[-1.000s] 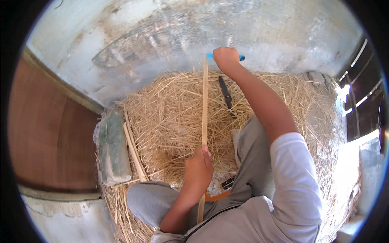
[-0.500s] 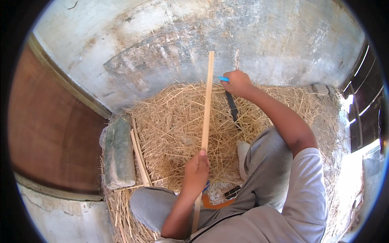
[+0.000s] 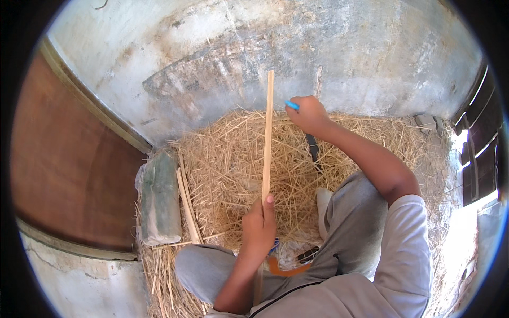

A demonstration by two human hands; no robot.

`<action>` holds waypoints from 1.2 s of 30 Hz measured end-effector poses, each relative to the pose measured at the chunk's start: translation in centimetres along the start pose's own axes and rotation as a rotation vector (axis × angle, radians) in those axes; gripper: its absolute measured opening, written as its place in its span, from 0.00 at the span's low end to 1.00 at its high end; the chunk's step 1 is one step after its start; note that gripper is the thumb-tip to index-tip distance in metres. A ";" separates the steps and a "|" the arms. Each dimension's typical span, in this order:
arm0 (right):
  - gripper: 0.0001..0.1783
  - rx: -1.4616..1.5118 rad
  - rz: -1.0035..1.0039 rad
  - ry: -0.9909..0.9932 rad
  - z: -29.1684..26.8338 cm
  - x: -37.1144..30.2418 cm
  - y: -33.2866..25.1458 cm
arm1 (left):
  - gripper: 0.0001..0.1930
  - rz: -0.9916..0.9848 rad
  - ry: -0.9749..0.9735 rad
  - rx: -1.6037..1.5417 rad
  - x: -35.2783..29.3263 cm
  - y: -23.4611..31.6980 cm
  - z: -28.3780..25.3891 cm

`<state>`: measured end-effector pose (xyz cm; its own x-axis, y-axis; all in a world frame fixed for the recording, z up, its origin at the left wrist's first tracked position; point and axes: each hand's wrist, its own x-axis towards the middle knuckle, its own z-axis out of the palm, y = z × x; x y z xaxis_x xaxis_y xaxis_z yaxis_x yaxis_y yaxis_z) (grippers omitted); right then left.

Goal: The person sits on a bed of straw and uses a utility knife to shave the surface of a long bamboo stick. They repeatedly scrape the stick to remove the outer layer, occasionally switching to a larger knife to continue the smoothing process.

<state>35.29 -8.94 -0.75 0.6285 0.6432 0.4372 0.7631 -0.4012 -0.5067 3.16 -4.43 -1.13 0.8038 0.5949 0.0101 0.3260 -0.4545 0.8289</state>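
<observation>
Strip (image 3: 268,132), above the straw (image 3: 222,159), looks light, stiff and likely splintery, best gripped over the straw's near side, where the left hand (image 3: 258,229) wraps it, while over the straw's far edge the right hand (image 3: 310,114) clenches a blue tool (image 3: 291,105), kind unclear.

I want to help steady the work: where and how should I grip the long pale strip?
Probably pinch the long pale strip across its narrow width just above the left hand, coming from the left: that stretch is straight and bare, while the right hand, holding a blue object, is to the right of the upper part.
</observation>
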 end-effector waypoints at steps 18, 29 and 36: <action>0.06 -0.456 0.077 -0.182 -0.1 3.9 -3.8 | 0.25 0.018 -0.025 -0.018 -1.5 0.4 0.9; 0.15 -0.325 0.625 0.004 -2.9 1.9 9.0 | 0.23 -0.075 -0.262 -0.120 -4.6 0.7 2.6; 0.16 -0.155 0.312 -0.031 -3.9 0.6 5.5 | 0.21 -0.047 -0.076 -0.309 -0.7 -1.0 1.0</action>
<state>40.47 -13.31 -0.37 0.8323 0.4923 0.2549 0.5498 -0.6743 -0.4930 2.78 -5.03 -2.55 0.8302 0.5538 -0.0642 0.2064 -0.1984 0.9582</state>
